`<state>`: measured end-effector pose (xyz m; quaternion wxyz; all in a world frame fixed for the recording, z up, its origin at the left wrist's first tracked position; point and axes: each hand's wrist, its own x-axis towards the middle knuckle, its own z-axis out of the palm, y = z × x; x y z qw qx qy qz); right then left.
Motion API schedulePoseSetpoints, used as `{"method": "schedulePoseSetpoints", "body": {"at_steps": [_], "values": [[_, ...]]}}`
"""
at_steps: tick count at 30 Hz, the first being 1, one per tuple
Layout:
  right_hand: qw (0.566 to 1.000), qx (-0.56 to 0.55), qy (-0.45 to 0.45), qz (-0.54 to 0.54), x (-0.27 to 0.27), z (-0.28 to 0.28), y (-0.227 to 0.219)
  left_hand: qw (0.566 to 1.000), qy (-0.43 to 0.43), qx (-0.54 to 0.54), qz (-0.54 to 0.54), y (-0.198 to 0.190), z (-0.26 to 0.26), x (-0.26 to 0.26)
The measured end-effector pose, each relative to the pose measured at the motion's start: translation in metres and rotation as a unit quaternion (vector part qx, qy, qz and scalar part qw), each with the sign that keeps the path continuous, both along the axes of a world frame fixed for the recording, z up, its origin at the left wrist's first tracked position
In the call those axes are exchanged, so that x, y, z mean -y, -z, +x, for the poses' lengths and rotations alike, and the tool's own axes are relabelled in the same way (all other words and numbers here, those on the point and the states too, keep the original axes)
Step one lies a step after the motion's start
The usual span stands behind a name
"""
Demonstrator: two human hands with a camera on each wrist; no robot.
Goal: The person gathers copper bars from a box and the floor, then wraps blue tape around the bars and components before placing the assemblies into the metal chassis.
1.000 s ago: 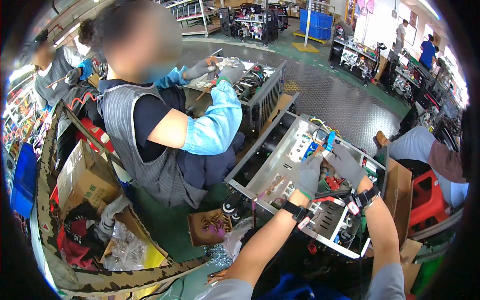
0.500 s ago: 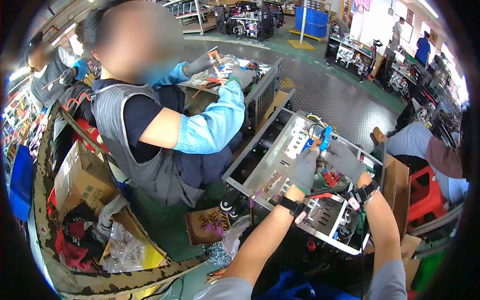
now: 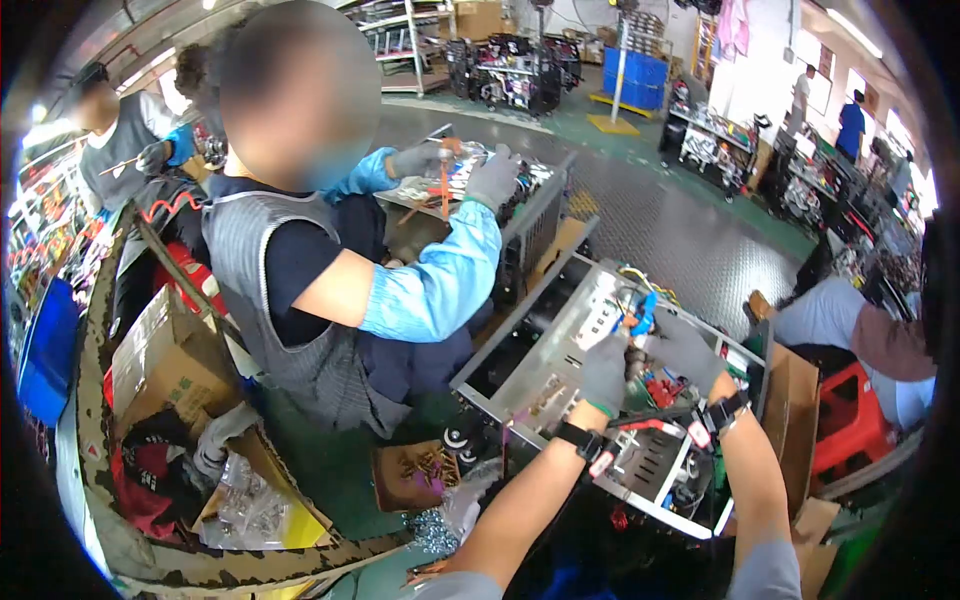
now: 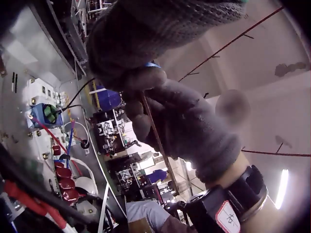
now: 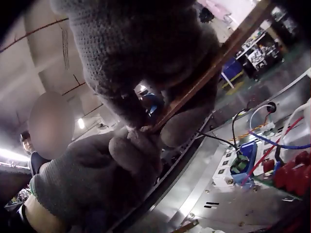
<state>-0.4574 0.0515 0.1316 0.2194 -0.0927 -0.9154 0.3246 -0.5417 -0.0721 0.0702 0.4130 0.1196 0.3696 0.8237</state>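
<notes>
In grey knit gloves, my left hand and right hand meet above an open metal chassis. Between them is a flat copper strip. Left fingertips pinch it near one end, seen in the right wrist view, while the right fingers curl round it farther along. A bright blue piece shows at the fingers, partly hidden by the gloves. Inside the chassis are a blue component with a green part, dark red round parts and several loose wires.
A neighbouring worker sits at the left, handling a copper piece over another chassis. Cardboard and a red stool stand at the right. Below left are a box of brass-coloured parts and a carton.
The head view has shifted slightly. My two hands stay together at the copper strip and blue piece. The neighbour's nearer hand has risen, and their copper piece now hangs more upright.
</notes>
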Motion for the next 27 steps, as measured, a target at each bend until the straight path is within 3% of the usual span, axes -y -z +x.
{"method": "schedulePoseSetpoints", "body": {"at_steps": [3, 6, 10, 12, 15, 18, 23, 27], "values": [[0.993, 0.098, 0.044, -0.047, 0.003, 0.005, -0.010, 1.000, 0.006, 0.024, -0.001, -0.009, 0.000, 0.004], [0.997, 0.073, 0.028, 0.000, -0.006, 0.003, 0.004, 0.998, 0.019, 0.053, -0.003, -0.005, 0.001, 0.004], [0.988, 0.148, 0.032, 0.038, -0.014, 0.006, 0.009, 0.999, 0.012, 0.048, -0.009, -0.008, 0.002, 0.006], [0.987, 0.154, 0.028, 0.027, 0.003, 0.007, -0.010, 0.999, 0.010, 0.047, -0.014, -0.009, 0.002, 0.005], [0.986, 0.149, 0.031, -0.073, 0.017, 0.007, -0.022, 0.999, 0.009, 0.043, -0.014, -0.006, 0.000, 0.005], [0.994, 0.091, 0.002, -0.052, 0.014, 0.007, -0.014, 0.999, 0.005, 0.043, -0.006, -0.004, 0.001, 0.003], [0.992, 0.124, 0.015, -0.032, 0.003, 0.008, -0.002, 0.999, 0.003, 0.045, -0.008, -0.005, 0.002, 0.002], [0.990, 0.096, 0.002, -0.104, 0.006, 0.009, -0.002, 0.999, 0.007, 0.037, 0.003, -0.009, 0.003, 0.007]]}}
